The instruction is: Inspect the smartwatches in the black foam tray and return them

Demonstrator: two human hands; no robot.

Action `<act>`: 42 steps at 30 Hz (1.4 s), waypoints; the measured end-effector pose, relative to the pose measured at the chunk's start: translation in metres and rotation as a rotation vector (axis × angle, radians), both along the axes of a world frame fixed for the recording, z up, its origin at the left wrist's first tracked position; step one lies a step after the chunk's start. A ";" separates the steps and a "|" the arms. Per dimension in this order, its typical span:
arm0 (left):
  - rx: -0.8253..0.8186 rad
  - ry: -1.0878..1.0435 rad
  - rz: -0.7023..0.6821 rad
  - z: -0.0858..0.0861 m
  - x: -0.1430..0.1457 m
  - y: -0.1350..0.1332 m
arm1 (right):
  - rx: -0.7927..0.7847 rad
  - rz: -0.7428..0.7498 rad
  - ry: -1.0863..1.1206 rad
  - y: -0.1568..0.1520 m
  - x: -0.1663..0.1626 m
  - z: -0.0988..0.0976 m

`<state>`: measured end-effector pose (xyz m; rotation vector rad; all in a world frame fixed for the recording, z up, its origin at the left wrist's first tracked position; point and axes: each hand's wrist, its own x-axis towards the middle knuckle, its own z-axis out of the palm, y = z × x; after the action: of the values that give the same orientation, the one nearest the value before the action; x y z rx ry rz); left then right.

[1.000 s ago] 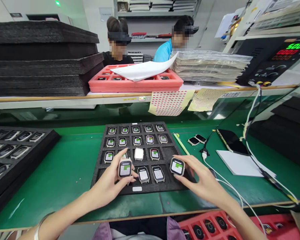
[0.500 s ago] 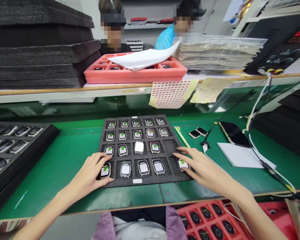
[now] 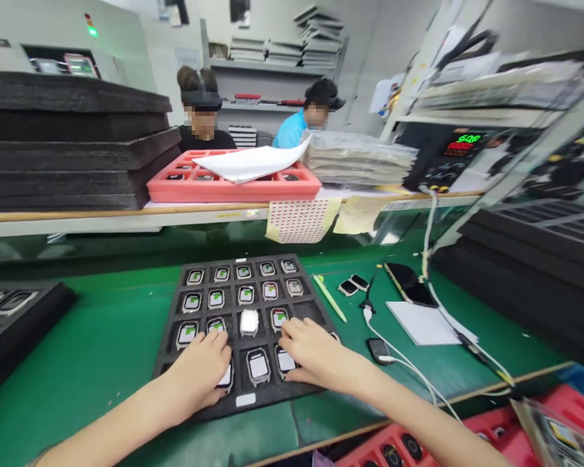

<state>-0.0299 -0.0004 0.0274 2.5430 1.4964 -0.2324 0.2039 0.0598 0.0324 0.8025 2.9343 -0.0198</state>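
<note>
A black foam tray [image 3: 246, 415] on the green bench holds several rows of square smartwatch heads, most with lit screens. In its front row my left hand [image 3: 199, 366] curls its fingers and thumb around a smartwatch [image 3: 227, 378], covering much of it. My right hand [image 3: 316, 353] grips another smartwatch [image 3: 285, 362] in that row, fingers at its upper edge and thumb at its lower side. Between the hands lies a third watch [image 3: 257, 366] with a white screen. Behind it sits an all-white one [image 3: 249, 322]. My right hand and forearm hide the tray's front right corner.
Right of the tray lie a green pen [image 3: 329, 298], two dark watch heads [image 3: 353, 285], cables, a small black box [image 3: 379, 350], white paper [image 3: 421, 324] and a phone [image 3: 409, 283]. Black foam stacks stand at both sides. Two people sit beyond the shelf with a red tray [image 3: 233, 190].
Both hands have left the tray's front corner watches and moved inward to other front-row watches. The view has tilted up and turned right, showing more of the shelves.
</note>
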 end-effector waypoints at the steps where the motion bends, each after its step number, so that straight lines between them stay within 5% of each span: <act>1: -0.022 -0.015 0.009 -0.001 0.000 0.000 | -0.036 -0.001 0.000 0.002 0.003 0.000; 6: -0.076 -0.460 0.080 -0.027 -0.024 -0.003 | -0.439 -0.021 0.289 0.010 0.032 0.004; 10: -0.244 -1.045 0.290 -0.038 -0.037 -0.005 | -0.975 -0.158 0.781 0.009 0.047 0.008; 14: -0.414 -1.534 0.480 -0.004 -0.021 -0.004 | -1.384 -0.239 1.282 0.006 0.030 0.009; 20: -0.288 -1.815 0.573 0.057 0.005 0.003 | -1.527 -0.473 1.605 0.008 -0.006 0.005; 24: -0.514 -1.942 0.542 0.051 0.004 0.011 | -1.505 -0.544 1.566 0.007 -0.015 -0.002; 28: -0.658 -1.950 0.485 0.033 0.002 0.017 | -1.300 -0.536 1.452 0.000 -0.020 -0.006; 34: -0.653 -1.764 0.622 0.026 0.011 0.018 | -1.010 -0.476 1.452 -0.010 -0.023 -0.002; 42: -0.717 -1.833 0.400 0.022 0.020 0.008 | -0.841 -0.560 1.477 -0.012 -0.022 0.000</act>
<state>-0.0102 0.0078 0.0496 0.9053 0.7120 1.0667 0.1821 0.0473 0.0320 1.8133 2.7286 -2.5883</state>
